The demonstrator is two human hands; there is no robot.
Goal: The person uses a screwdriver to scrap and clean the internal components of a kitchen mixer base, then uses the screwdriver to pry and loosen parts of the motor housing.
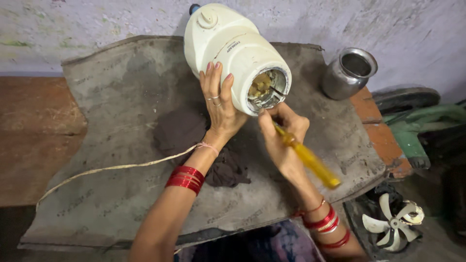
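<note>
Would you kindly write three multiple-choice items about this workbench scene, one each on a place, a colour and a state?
1. Where is the steel pot?
A. right of the cream motor housing
B. on the floor
C. in the left hand

2. What colour is the screwdriver handle?
A. blue
B. yellow
C. black

3. How is the housing placed?
A. upright, capped
B. hanging from a hook
C. tipped, open end toward the camera

Answers: 1 A, it stands at the mat's right edge. 2 B, see the right hand. 3 C, the left hand steadies it.
</note>
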